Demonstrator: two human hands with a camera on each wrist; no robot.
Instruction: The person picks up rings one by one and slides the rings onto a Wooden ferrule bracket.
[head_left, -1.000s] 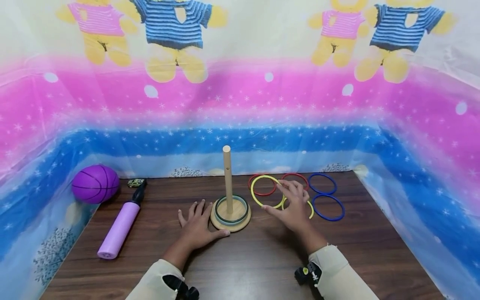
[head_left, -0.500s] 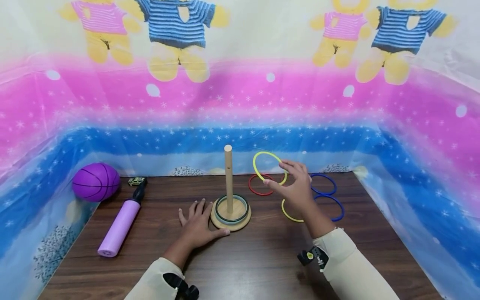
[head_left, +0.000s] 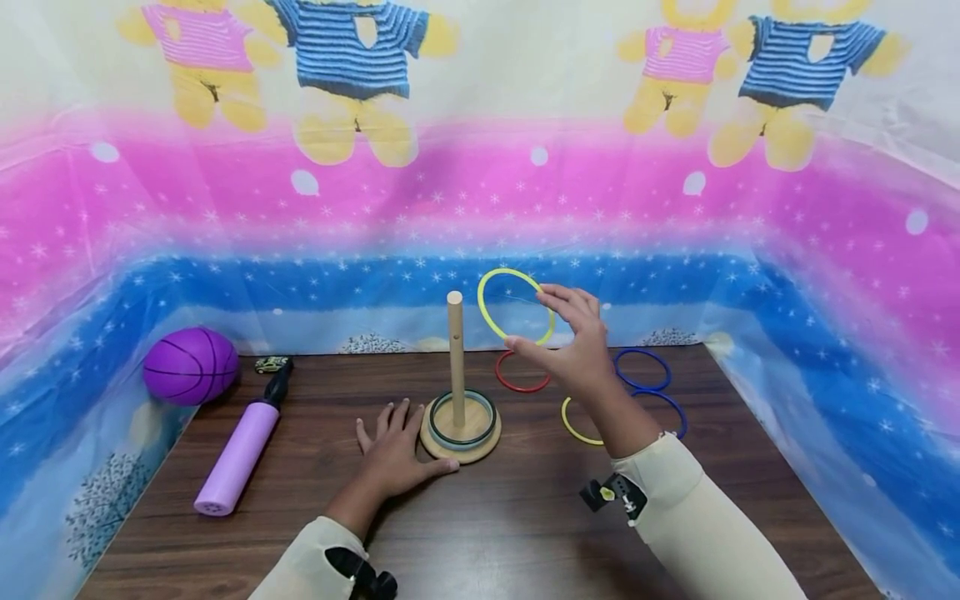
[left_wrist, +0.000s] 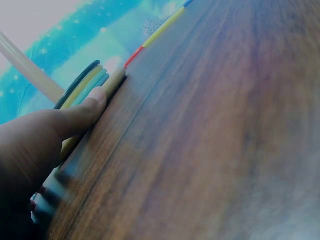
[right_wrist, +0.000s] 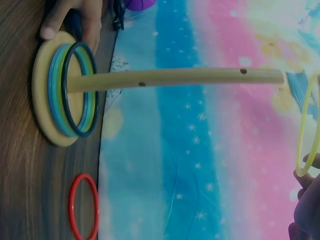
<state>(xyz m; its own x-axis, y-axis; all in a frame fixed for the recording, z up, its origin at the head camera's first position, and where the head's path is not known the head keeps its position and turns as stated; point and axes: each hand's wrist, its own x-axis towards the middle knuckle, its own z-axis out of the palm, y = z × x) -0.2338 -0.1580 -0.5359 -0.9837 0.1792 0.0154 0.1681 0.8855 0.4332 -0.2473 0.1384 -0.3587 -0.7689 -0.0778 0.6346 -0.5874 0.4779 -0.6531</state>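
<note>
My right hand [head_left: 585,358] pinches a yellow ring [head_left: 481,298] between thumb and fingers, raised above the table to the right of a wooden peg [head_left: 456,358]. In the right wrist view this yellow ring [right_wrist: 301,145] is near the peg's top end, apart from it. The peg stands upright on a round wooden base [head_left: 491,448]. Stacked around its foot are a dark ring [right_wrist: 82,134] and, beneath it, yellow-green and light blue rings. My left hand [head_left: 393,458] rests beside the base with fingers spread, its thumb [left_wrist: 94,102] against the base's near edge.
Behind my right hand lie a red ring [head_left: 521,390], another yellow ring [head_left: 577,434] and two blue rings [head_left: 668,371]. At the left are a purple ball [head_left: 191,367], a pink hand pump [head_left: 238,458] and a toy car [head_left: 272,365]. A printed cloth hangs around the table's back and sides.
My right hand has lifted the yellow ring off the table and carried it up and left toward the peg's top. The left hand has stayed in place.
</note>
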